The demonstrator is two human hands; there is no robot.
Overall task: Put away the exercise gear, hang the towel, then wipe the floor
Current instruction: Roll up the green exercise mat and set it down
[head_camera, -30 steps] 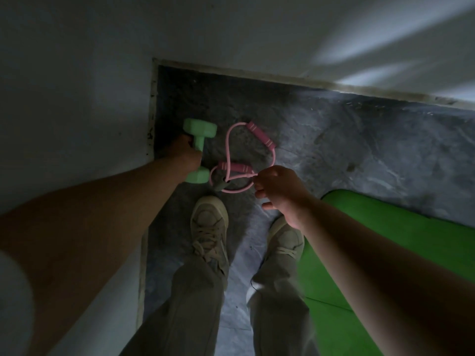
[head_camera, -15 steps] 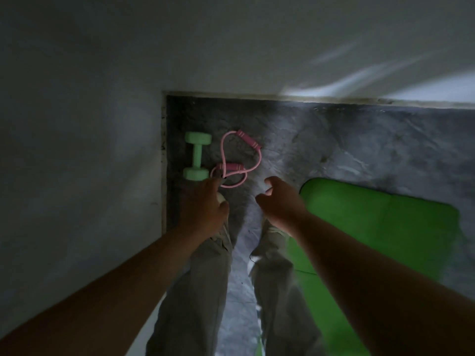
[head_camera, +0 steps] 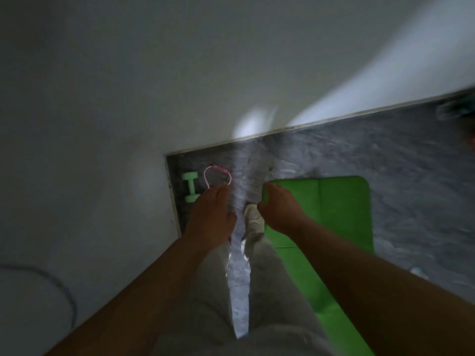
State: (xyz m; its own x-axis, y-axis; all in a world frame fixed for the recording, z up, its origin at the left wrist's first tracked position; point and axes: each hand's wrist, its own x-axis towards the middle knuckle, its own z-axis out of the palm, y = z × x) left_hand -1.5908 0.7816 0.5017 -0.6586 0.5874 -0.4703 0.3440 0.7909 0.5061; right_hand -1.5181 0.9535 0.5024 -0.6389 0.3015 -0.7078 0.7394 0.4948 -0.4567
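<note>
Two pieces of gear sit in the corner, and both hands are free
I judge the put-away step to be partway done: the green dumbbell (head_camera: 190, 187) lies on the grey floor (head_camera: 385, 160) just beside the wall (head_camera: 128, 98), with the pink resistance band (head_camera: 220, 169) next to it, while the green mat (head_camera: 334, 206) lies spread flat to the right; my left hand (head_camera: 212, 217) hovers over the band's near end, fingers loose and holding nothing, and my right hand (head_camera: 281, 211) hangs over the mat's near corner, fingers lightly curled and, as far as I can tell, empty; next, I think, the mat calls for a two-handed grip on its edge and a roll or fold; the left hand hides the band's lower loop, only one shoe (head_camera: 253, 217) shows, blur smears the fingertips, and I see no towel
</note>
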